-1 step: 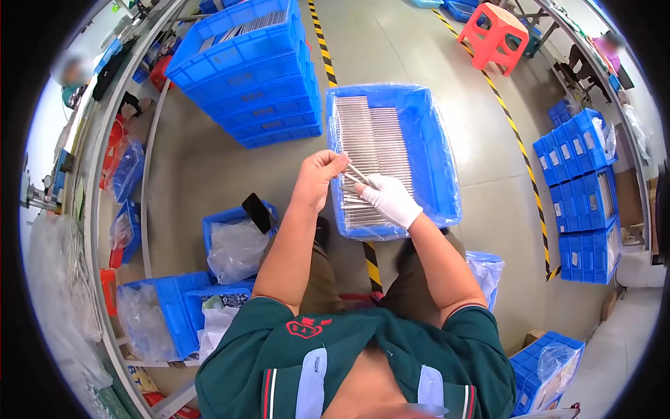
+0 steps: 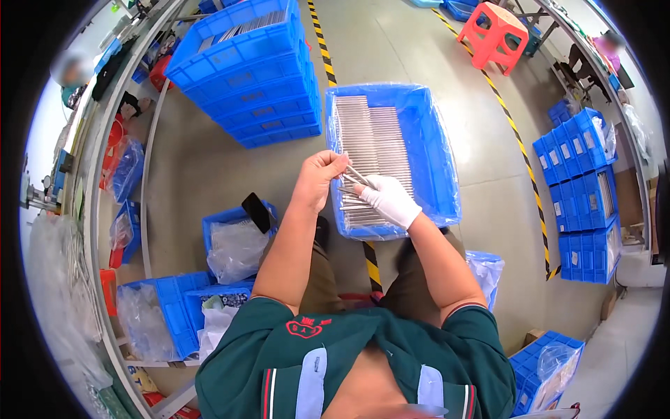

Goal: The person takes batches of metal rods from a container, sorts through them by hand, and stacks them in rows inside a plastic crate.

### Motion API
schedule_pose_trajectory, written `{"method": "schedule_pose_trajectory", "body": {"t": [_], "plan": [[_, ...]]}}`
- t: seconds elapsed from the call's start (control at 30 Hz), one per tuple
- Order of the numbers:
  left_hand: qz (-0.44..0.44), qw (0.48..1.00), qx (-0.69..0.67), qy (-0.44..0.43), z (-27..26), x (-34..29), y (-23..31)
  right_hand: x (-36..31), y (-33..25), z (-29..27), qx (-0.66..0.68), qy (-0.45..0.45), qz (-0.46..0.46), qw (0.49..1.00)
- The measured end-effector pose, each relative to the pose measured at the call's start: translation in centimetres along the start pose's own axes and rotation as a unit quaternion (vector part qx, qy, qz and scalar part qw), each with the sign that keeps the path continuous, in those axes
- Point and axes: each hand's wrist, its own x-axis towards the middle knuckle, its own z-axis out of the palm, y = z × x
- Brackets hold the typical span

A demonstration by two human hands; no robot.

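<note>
My bare left hand (image 2: 322, 174) pinches the end of a thin silver metal rod (image 2: 357, 174) between thumb and fingertips. My right hand (image 2: 392, 201), in a white glove with the thumb tip uncovered, closes around several such rods, which fan out toward the left hand. Both hands are over the near left part of a blue plastic crate (image 2: 428, 160) lined with clear film. Inside it, rods (image 2: 388, 140) lie side by side in two columns along the left and middle. The hands hide some of the near rods.
Stacked blue crates (image 2: 255, 91) stand at the far left, the top one holding metal pieces. A red stool (image 2: 494, 35) is at the far right. More crates (image 2: 586, 202) are stacked on the right. A black phone (image 2: 257, 211) rests by a bag-covered crate near my left arm.
</note>
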Motion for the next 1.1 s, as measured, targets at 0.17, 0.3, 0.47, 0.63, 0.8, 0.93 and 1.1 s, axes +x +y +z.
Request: {"method": "schedule_pose_trajectory", "body": {"t": [0.17, 0.3, 0.47, 0.63, 0.8, 0.93, 1.1], "plan": [[-0.026, 0.999, 0.016, -0.036, -0.3, -0.1, 0.2, -0.2, 0.1, 0.0, 0.034, -0.036, 0.013, 0.999], [-0.033, 0.999, 0.012, -0.034, -0.3, -0.3, 0.0, -0.3, -0.2, -0.2, 0.019, -0.045, 0.028, 0.998], [-0.054, 0.995, 0.020, -0.082, -0.5, 0.1, 0.3, 0.1, 1.1, -0.1, 0.091, -0.072, 0.023, 0.993], [0.029, 0.998, 0.001, 0.050, -0.5, 0.5, 0.2, 0.3, 1.2, -0.8, 0.306, -0.127, 0.095, 0.939], [-0.026, 0.980, -0.184, 0.072, 0.5, 1.1, -1.8, 0.5, 1.8, -0.8, 0.659, -0.196, 0.062, 0.724], [-0.105, 0.954, -0.268, 0.084, 1.7, 0.8, -3.9, 1.3, 1.3, 0.0, 0.586, -0.076, 0.037, 0.806], [-0.159, 0.888, -0.425, 0.081, 3.8, 0.4, -6.9, 0.8, -1.0, 1.6, 0.427, 0.108, -0.057, 0.896]]}}
